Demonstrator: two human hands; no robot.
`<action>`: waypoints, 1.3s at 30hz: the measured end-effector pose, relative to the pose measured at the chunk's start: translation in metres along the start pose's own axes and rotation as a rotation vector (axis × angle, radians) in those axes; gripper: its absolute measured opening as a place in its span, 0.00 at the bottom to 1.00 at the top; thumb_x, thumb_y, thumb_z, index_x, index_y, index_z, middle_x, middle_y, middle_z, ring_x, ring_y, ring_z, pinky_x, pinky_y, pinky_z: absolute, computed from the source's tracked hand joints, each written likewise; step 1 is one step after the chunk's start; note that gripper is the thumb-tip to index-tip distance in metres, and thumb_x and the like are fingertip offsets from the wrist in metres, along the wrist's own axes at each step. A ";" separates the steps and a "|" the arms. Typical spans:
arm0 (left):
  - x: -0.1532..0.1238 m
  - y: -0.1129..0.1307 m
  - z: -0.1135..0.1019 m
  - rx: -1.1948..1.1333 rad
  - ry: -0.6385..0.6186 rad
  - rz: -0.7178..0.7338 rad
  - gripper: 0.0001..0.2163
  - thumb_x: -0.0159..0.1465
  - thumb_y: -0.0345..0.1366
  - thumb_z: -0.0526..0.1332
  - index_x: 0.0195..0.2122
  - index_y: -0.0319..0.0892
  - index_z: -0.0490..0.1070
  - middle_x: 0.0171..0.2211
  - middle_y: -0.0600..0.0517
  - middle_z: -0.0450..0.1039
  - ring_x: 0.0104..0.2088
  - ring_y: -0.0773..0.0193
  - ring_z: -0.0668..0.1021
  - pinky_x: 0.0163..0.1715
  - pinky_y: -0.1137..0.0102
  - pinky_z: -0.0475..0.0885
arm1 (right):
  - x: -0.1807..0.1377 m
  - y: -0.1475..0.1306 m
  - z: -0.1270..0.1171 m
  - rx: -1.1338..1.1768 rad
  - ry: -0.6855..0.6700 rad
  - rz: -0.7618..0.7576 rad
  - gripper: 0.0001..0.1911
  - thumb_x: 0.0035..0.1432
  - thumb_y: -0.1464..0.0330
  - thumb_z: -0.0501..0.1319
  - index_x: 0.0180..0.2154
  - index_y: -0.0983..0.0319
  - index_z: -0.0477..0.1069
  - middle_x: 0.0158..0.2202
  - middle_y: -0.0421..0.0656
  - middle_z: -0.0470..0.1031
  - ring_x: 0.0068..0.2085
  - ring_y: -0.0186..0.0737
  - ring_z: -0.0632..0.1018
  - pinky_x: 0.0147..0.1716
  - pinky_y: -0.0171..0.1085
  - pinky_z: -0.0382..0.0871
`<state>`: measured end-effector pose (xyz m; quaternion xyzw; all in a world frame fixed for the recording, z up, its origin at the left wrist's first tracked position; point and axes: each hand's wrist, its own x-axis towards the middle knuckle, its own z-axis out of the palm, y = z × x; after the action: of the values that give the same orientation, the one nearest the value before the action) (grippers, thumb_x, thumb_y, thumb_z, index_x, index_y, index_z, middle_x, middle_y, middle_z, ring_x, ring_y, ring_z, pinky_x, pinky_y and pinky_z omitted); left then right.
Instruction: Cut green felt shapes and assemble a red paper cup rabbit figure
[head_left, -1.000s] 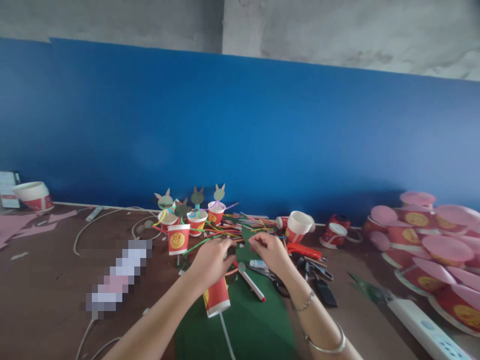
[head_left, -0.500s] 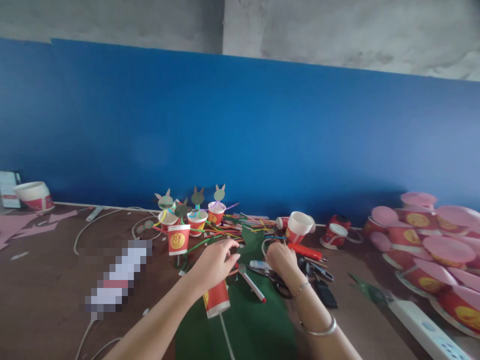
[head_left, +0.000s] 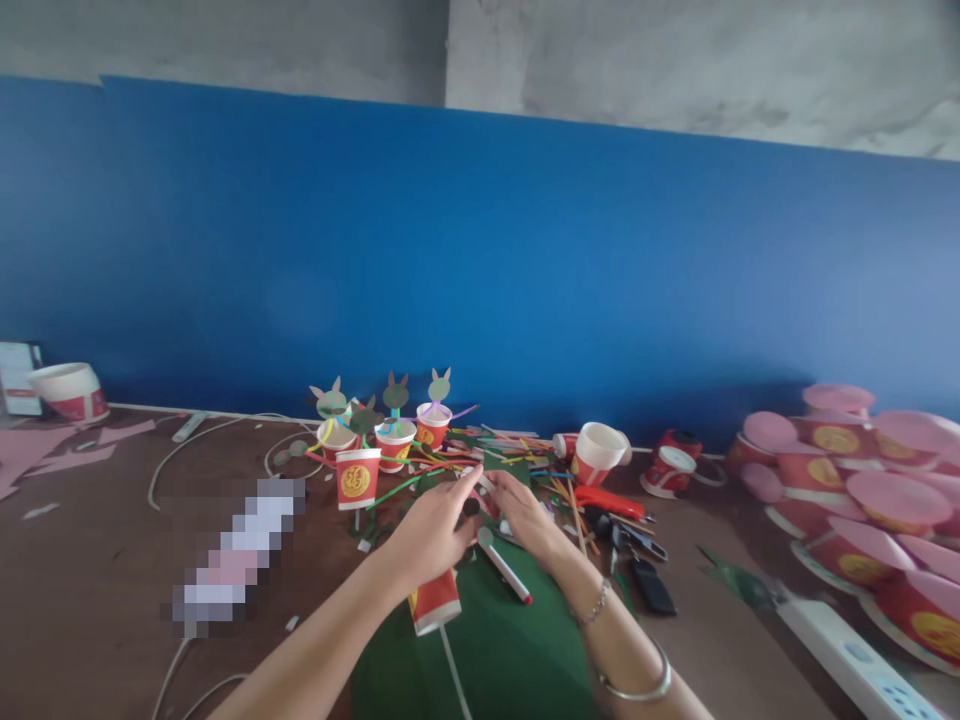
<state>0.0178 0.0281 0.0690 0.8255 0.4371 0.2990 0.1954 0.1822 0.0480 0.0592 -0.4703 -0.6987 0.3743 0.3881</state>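
We see both forearms reaching in from six o'clock, meeting over the green felt sheet [head_left: 495,640]. The left hand [head_left: 435,525] lies palm down on an overturned red paper cup [head_left: 433,603], fingers stretched toward one o'clock, not closed around it. The right hand [head_left: 525,515] sits at its three o'clock, fingertips nearly touching the left's; we cannot tell its grip. A red-capped marker [head_left: 504,566] lies just beside them.

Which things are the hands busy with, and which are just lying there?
In hand: left hand, right hand, red cup, green sheet, pen.

Lying about: bunny cups, power strip, pink-lidded cups, white cup.
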 end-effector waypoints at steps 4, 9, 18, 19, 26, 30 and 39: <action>0.000 0.002 -0.001 -0.005 -0.015 -0.006 0.25 0.61 0.36 0.53 0.60 0.45 0.52 0.48 0.44 0.70 0.47 0.55 0.72 0.45 0.63 0.67 | 0.001 -0.004 0.000 0.020 -0.013 -0.056 0.14 0.56 0.70 0.50 0.42 0.64 0.67 0.29 0.41 0.71 0.31 0.36 0.71 0.32 0.33 0.65; 0.001 0.004 -0.004 -0.002 -0.017 -0.007 0.25 0.61 0.35 0.53 0.60 0.46 0.52 0.48 0.44 0.69 0.46 0.56 0.73 0.45 0.63 0.68 | 0.001 -0.005 -0.002 0.072 -0.004 -0.081 0.12 0.55 0.70 0.52 0.40 0.65 0.69 0.34 0.43 0.74 0.35 0.37 0.74 0.36 0.34 0.67; 0.000 0.006 -0.006 0.007 0.007 0.027 0.19 0.60 0.33 0.54 0.54 0.46 0.62 0.45 0.47 0.71 0.45 0.58 0.73 0.45 0.64 0.67 | 0.000 -0.003 -0.003 0.063 0.025 -0.053 0.07 0.54 0.70 0.54 0.33 0.64 0.70 0.27 0.40 0.73 0.28 0.36 0.74 0.28 0.32 0.67; 0.000 0.007 -0.007 0.006 0.011 0.022 0.18 0.60 0.33 0.54 0.53 0.46 0.62 0.44 0.47 0.71 0.44 0.58 0.73 0.44 0.65 0.68 | 0.000 -0.003 -0.003 0.054 0.026 -0.058 0.07 0.54 0.71 0.54 0.33 0.64 0.70 0.27 0.40 0.74 0.28 0.36 0.74 0.29 0.32 0.67; 0.001 0.010 -0.011 -0.026 0.028 -0.034 0.10 0.60 0.33 0.55 0.43 0.45 0.66 0.38 0.49 0.73 0.38 0.60 0.75 0.37 0.69 0.69 | -0.005 -0.008 0.001 0.009 -0.020 -0.060 0.10 0.56 0.69 0.53 0.36 0.62 0.72 0.31 0.43 0.77 0.32 0.39 0.76 0.30 0.33 0.67; 0.001 0.010 -0.012 -0.040 0.048 -0.022 0.09 0.59 0.32 0.54 0.41 0.45 0.65 0.36 0.51 0.72 0.37 0.62 0.75 0.36 0.70 0.68 | -0.006 -0.010 0.001 -0.046 -0.009 -0.046 0.10 0.56 0.67 0.54 0.36 0.63 0.72 0.29 0.42 0.77 0.30 0.38 0.76 0.28 0.32 0.66; 0.002 0.006 -0.010 0.129 0.222 -0.071 0.08 0.61 0.28 0.47 0.35 0.43 0.64 0.34 0.51 0.67 0.33 0.63 0.73 0.34 0.69 0.68 | -0.009 -0.022 0.000 -0.161 0.050 -0.051 0.10 0.57 0.65 0.55 0.32 0.63 0.71 0.26 0.41 0.76 0.28 0.37 0.75 0.28 0.32 0.65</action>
<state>0.0158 0.0269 0.0806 0.7822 0.5032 0.3528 0.1025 0.1768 0.0336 0.0772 -0.4911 -0.7285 0.2950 0.3756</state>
